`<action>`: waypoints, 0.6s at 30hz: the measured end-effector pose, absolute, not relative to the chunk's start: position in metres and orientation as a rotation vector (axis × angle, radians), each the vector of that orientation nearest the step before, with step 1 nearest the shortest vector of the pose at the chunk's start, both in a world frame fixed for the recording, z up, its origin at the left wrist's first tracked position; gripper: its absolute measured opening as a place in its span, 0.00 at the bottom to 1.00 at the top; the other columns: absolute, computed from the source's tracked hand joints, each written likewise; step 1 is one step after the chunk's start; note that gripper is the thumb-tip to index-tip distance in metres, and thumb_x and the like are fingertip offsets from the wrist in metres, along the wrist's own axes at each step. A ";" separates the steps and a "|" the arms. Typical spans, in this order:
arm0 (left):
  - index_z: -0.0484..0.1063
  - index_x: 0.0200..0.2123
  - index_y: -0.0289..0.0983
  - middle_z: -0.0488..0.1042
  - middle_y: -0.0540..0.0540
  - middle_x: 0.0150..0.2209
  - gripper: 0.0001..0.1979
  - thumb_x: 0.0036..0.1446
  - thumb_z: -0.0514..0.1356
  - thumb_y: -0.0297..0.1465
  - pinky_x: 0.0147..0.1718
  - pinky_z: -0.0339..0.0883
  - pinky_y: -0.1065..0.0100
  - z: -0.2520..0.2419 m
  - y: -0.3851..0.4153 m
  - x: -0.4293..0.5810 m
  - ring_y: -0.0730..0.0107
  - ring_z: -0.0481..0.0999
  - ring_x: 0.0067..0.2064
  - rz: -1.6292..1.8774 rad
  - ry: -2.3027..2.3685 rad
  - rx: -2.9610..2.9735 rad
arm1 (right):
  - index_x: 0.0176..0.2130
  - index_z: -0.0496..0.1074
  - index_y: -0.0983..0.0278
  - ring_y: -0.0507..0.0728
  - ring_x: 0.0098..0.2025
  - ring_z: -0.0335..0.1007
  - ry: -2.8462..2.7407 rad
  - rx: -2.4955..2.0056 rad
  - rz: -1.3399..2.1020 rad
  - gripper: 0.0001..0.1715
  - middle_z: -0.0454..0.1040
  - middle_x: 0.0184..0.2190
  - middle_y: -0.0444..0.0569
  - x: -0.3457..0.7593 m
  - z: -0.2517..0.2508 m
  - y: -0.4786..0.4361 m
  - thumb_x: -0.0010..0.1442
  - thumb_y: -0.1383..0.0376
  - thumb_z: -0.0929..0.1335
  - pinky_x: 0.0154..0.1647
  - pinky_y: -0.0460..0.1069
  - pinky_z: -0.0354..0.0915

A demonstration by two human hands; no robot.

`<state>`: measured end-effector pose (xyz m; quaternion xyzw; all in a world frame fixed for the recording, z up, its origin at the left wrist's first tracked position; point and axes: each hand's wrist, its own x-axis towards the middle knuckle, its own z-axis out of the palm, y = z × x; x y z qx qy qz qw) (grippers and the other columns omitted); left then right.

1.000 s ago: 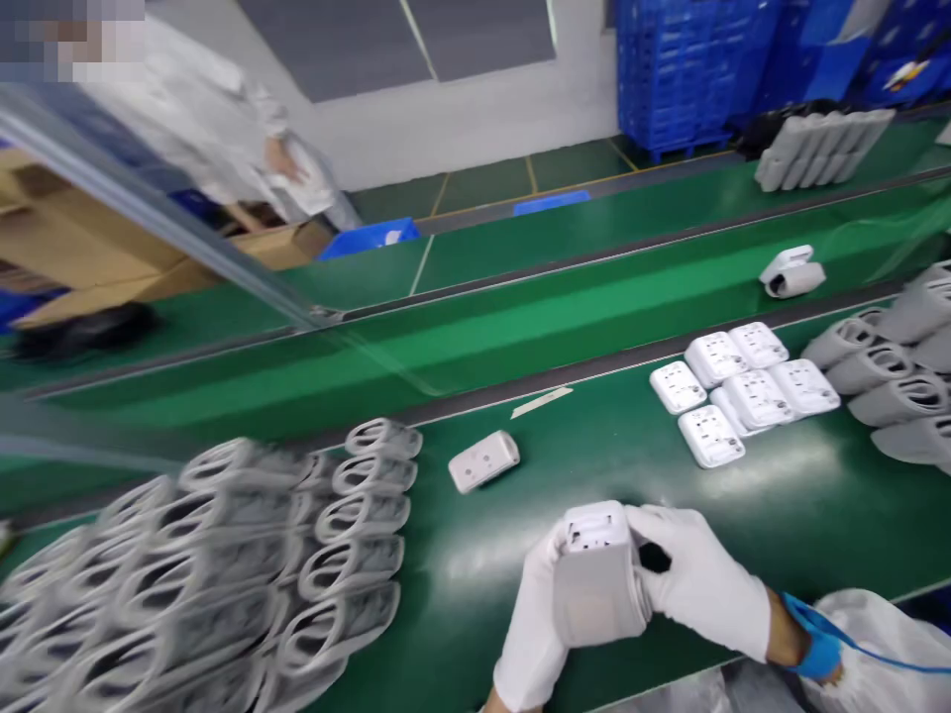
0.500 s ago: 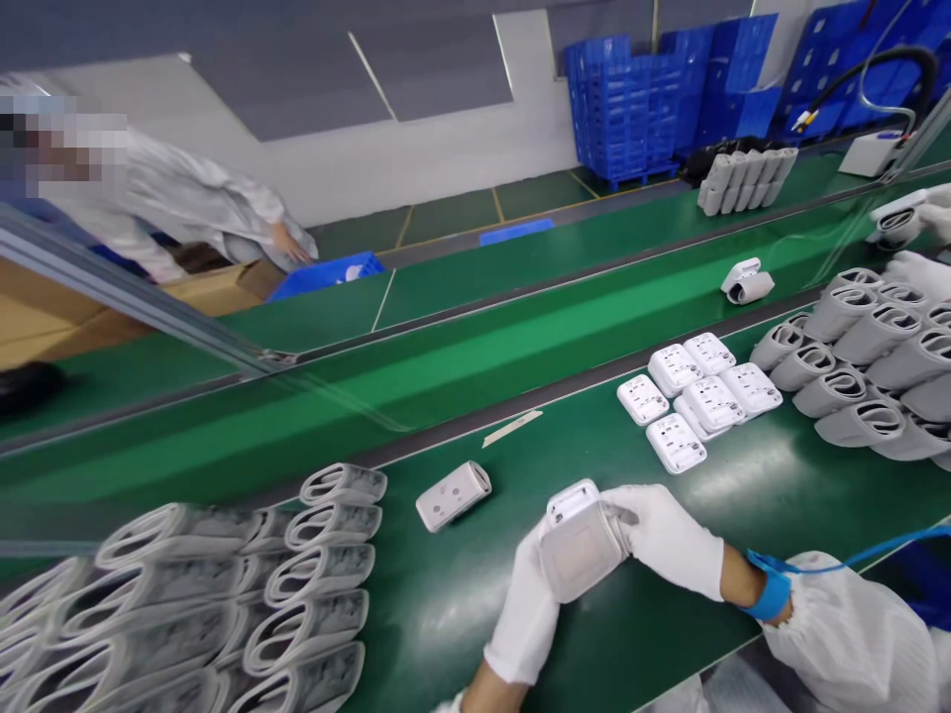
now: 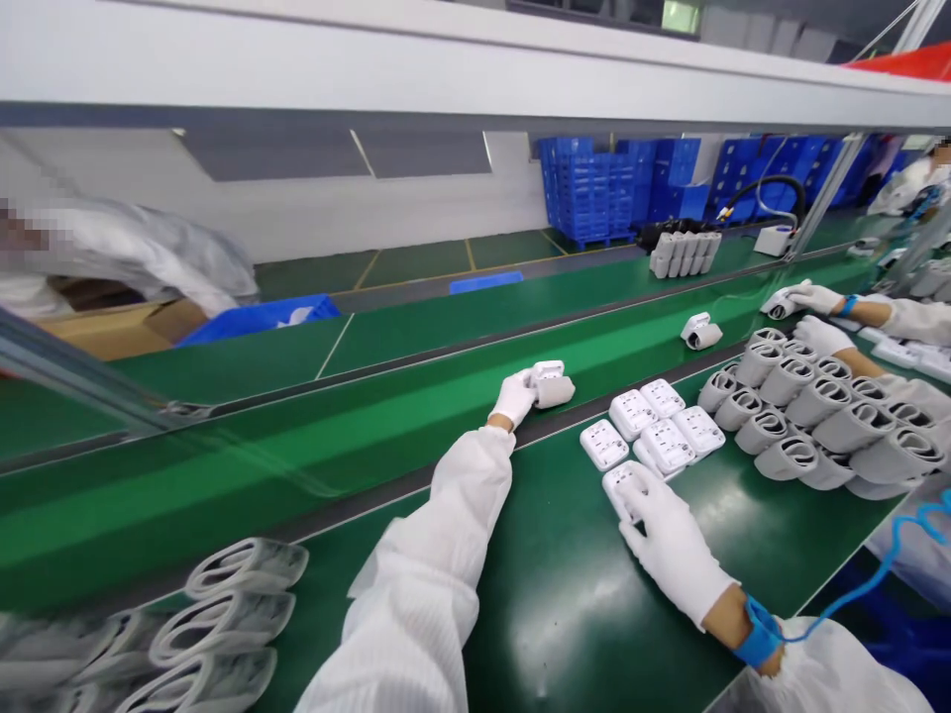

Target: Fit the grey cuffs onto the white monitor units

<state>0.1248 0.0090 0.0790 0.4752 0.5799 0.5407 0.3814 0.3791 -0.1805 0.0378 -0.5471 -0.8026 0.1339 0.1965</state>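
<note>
My left hand, in a white glove, grips a white plastic unit fitted into a grey sleeve, holding it on the far green conveyor belt. My right hand, also gloved, closes over a white rectangular unit at the near corner of a loose group of similar units. That group lies on the green bench mat. Grey oval sleeves stand in rows to the right and lower left. A blue strap circles my right wrist.
A co-worker's gloved hands work at the right, near another sleeved unit on the belt. Blue stacked crates stand behind the belt. A white-clad person bends at far left near a blue tote.
My left hand has carried the sleeved unit from the bench onto the far belt. My right hand has left it and moved onto the white group. The view has swung upward.
</note>
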 end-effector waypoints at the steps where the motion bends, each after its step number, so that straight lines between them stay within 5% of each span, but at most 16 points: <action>1: 0.76 0.51 0.34 0.78 0.42 0.53 0.15 0.67 0.65 0.37 0.56 0.74 0.48 0.077 0.014 0.122 0.55 0.78 0.55 1.352 1.518 1.230 | 0.56 0.76 0.60 0.67 0.67 0.68 -2.263 -1.529 0.413 0.28 0.64 0.70 0.57 0.377 0.041 -0.179 0.57 0.74 0.69 0.65 0.60 0.70; 4: 0.75 0.55 0.31 0.74 0.35 0.61 0.17 0.63 0.67 0.28 0.67 0.61 0.41 0.071 0.001 0.108 0.49 0.72 0.65 1.334 1.663 1.221 | 0.54 0.76 0.61 0.66 0.62 0.72 -2.326 -1.503 0.501 0.31 0.66 0.68 0.57 0.370 0.049 -0.171 0.51 0.77 0.69 0.61 0.57 0.72; 7: 0.70 0.63 0.28 0.68 0.29 0.68 0.28 0.58 0.65 0.20 0.73 0.49 0.46 0.067 -0.058 0.097 0.46 0.65 0.71 1.361 1.752 1.201 | 0.61 0.71 0.65 0.69 0.58 0.73 -2.411 -1.477 0.561 0.42 0.72 0.60 0.62 0.357 0.057 -0.161 0.46 0.79 0.70 0.61 0.61 0.70; 11: 0.69 0.67 0.40 0.69 0.43 0.69 0.27 0.64 0.62 0.28 0.72 0.57 0.58 0.064 -0.189 0.113 0.56 0.68 0.70 1.436 1.708 1.195 | 0.64 0.67 0.71 0.74 0.57 0.71 -2.579 -1.371 0.664 0.53 0.73 0.55 0.67 0.324 0.069 -0.143 0.38 0.78 0.73 0.61 0.67 0.66; 14: 0.70 0.66 0.43 0.69 0.42 0.69 0.27 0.64 0.65 0.36 0.71 0.60 0.54 0.054 -0.275 0.145 0.53 0.69 0.69 1.549 1.645 0.851 | 0.56 0.71 0.68 0.68 0.46 0.76 -2.645 -1.286 0.847 0.46 0.77 0.45 0.60 0.289 0.070 -0.142 0.35 0.74 0.76 0.49 0.59 0.71; 16: 0.67 0.67 0.42 0.67 0.39 0.71 0.31 0.63 0.68 0.38 0.70 0.62 0.54 0.044 -0.309 0.164 0.51 0.68 0.70 1.654 1.503 0.503 | 0.52 0.70 0.65 0.61 0.35 0.77 -2.656 -1.240 1.019 0.38 0.78 0.38 0.52 0.266 0.064 -0.157 0.40 0.71 0.76 0.35 0.52 0.71; 18: 0.63 0.70 0.43 0.64 0.39 0.72 0.36 0.61 0.69 0.40 0.69 0.64 0.54 0.036 -0.324 0.173 0.50 0.66 0.71 1.779 1.305 0.252 | 0.54 0.68 0.63 0.59 0.35 0.77 -2.600 -1.085 1.202 0.34 0.78 0.39 0.51 0.249 0.058 -0.183 0.47 0.68 0.74 0.32 0.49 0.71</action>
